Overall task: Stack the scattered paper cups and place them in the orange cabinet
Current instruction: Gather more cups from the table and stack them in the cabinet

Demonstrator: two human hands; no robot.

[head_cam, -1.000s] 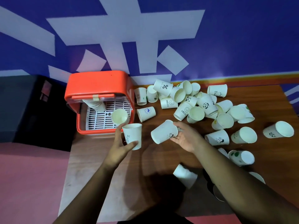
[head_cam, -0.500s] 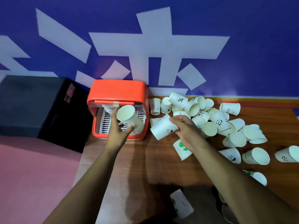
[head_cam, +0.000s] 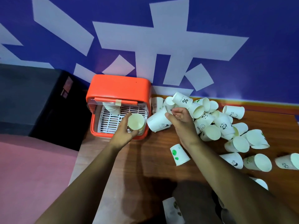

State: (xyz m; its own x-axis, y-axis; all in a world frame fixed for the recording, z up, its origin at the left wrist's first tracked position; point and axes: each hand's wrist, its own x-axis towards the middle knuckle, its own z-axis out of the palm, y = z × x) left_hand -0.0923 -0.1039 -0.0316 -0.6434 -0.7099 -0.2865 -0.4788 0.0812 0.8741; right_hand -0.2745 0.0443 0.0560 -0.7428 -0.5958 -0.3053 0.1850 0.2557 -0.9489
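Note:
The orange cabinet (head_cam: 119,88) stands open at the table's back left, with a white slatted rack and a stack of cups (head_cam: 112,108) inside at its rear. My left hand (head_cam: 124,133) grips a white paper cup (head_cam: 135,122), mouth toward me, just inside the cabinet's front right. My right hand (head_cam: 181,120) holds another white cup (head_cam: 158,121) lying on its side right of the cabinet. Several loose paper cups (head_cam: 210,132) lie in a heap to the right.
A green-spotted cup (head_cam: 179,154) lies under my right forearm, and more cups sit at the table's near edge (head_cam: 173,210). A black box (head_cam: 37,97) stands left of the cabinet. The blue wall runs right behind. The wooden table (head_cam: 145,167) is bare in front of the cabinet.
My left hand has carried its cup from the table into the cabinet opening and lowered it onto the rack. My right hand has brought its cup nearer the cabinet.

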